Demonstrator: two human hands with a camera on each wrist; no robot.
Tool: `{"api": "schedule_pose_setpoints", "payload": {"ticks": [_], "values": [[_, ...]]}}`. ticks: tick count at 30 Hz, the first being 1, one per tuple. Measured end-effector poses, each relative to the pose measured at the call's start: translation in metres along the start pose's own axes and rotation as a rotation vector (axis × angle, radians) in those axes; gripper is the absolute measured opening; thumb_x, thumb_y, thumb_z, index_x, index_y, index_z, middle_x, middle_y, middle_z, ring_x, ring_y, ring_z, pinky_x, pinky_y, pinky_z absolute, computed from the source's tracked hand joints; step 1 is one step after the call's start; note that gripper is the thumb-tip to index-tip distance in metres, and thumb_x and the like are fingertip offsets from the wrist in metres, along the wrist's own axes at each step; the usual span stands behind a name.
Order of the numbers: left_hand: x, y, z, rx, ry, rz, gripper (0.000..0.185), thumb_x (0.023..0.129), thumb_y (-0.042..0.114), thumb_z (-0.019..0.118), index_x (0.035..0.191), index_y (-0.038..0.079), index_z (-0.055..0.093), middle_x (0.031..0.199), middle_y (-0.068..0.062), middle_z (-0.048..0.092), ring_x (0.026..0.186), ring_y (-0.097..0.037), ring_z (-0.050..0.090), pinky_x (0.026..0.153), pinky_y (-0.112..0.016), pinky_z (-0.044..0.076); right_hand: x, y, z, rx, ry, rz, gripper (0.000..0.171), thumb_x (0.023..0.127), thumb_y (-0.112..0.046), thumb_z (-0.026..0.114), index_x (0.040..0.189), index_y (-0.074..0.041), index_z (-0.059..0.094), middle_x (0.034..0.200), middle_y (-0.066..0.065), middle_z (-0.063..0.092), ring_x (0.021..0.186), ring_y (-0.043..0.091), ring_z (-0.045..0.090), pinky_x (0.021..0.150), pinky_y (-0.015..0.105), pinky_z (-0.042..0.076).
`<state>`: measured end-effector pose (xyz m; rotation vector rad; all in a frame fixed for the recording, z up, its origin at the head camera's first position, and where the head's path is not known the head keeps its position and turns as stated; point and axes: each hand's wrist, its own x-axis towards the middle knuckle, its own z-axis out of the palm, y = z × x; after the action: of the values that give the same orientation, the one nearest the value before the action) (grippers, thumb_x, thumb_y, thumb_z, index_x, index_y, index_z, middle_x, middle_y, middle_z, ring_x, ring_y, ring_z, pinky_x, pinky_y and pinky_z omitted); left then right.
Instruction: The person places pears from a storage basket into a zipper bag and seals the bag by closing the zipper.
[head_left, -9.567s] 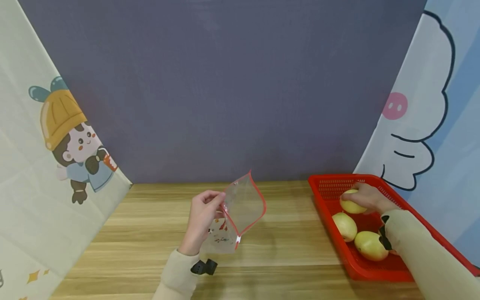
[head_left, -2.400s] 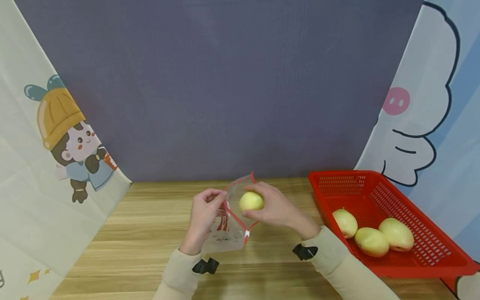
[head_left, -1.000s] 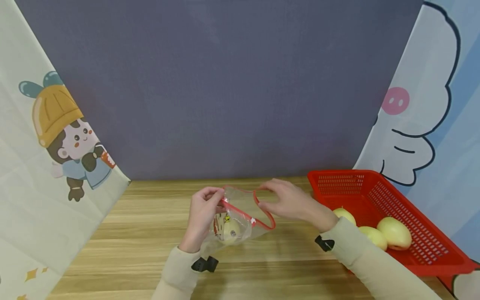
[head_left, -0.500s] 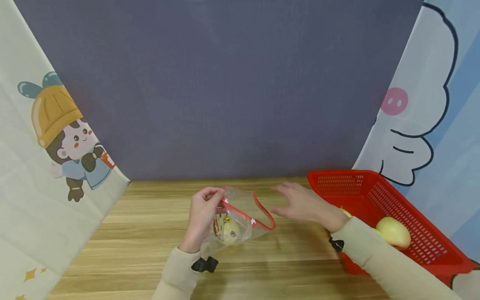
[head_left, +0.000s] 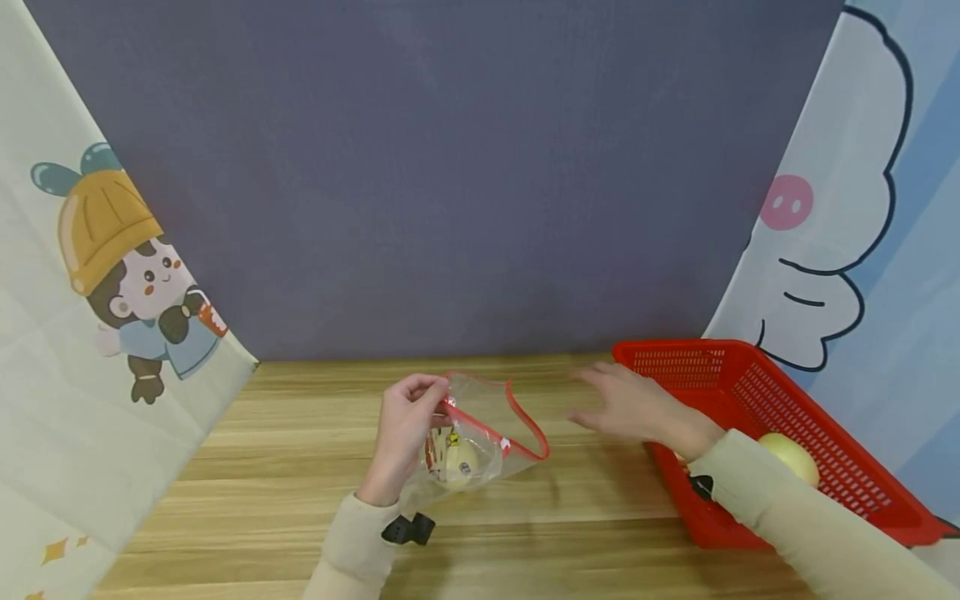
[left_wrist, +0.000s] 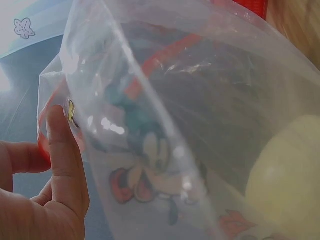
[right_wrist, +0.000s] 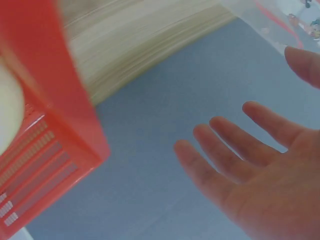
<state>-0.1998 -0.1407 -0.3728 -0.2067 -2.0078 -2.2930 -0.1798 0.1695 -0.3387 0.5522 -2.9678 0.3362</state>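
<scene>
From the head view we see our left hand (head_left: 405, 433) pinching one lip of the bag (head_left: 480, 437) just above the surface (head_left: 300, 467), a pear (head_left: 460, 461) lying inside, while our right hand (head_left: 637, 408) hangs empty with fingers spread between bag and basket (head_left: 750, 392), where another pear (head_left: 791, 457) shows. With only one lip held, we judge the mouth could sag shut or the bag tip and spill its pear. At the left wrist, thumb and fingers (left_wrist: 62, 165) clamp the thin film, the pear (left_wrist: 287, 175) low at one side; that weight could pull the film free. At the right wrist, the open palm (right_wrist: 265, 170) hovers beside the basket wall (right_wrist: 75, 110), which a hasty reach might knock.
</scene>
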Motion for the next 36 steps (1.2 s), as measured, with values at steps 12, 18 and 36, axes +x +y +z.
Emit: {"api": "schedule_pose_setpoints", "payload": {"ticks": [12, 18, 36], "values": [[0.0, 0.002, 0.0, -0.007, -0.001, -0.004, 0.016, 0.099, 0.006, 0.066, 0.105, -0.009, 0.068, 0.082, -0.013, 0.068, 0.064, -0.017, 0.067, 0.06, -0.03, 0.062, -0.012, 0.029, -0.005, -0.019, 0.021, 0.046, 0.059, 0.09, -0.039, 0.073, 0.134, -0.001, 0.062, 0.133, 0.023, 0.061, 0.124, 0.044, 0.055, 0.101, 0.062, 0.049], [-0.001, 0.002, -0.001, 0.005, -0.005, 0.002, 0.015, 0.099, 0.006, 0.066, 0.105, -0.007, 0.068, 0.082, -0.013, 0.068, 0.064, -0.018, 0.068, 0.059, -0.03, 0.062, -0.015, 0.046, -0.007, -0.029, 0.022, 0.068, 0.058, 0.091, -0.035, 0.072, 0.133, 0.004, 0.061, 0.134, 0.026, 0.06, 0.126, 0.047, 0.053, 0.104, 0.063, 0.046], [-0.004, 0.007, -0.002, -0.003, -0.004, -0.01, 0.015, 0.099, 0.005, 0.066, 0.105, -0.008, 0.068, 0.084, -0.017, 0.067, 0.066, -0.018, 0.067, 0.061, -0.031, 0.063, -0.028, 0.091, -0.008, 0.045, 0.0, 0.087, 0.054, 0.092, -0.029, 0.071, 0.129, 0.009, 0.061, 0.129, 0.027, 0.063, 0.121, 0.048, 0.056, 0.103, 0.065, 0.045]]}}
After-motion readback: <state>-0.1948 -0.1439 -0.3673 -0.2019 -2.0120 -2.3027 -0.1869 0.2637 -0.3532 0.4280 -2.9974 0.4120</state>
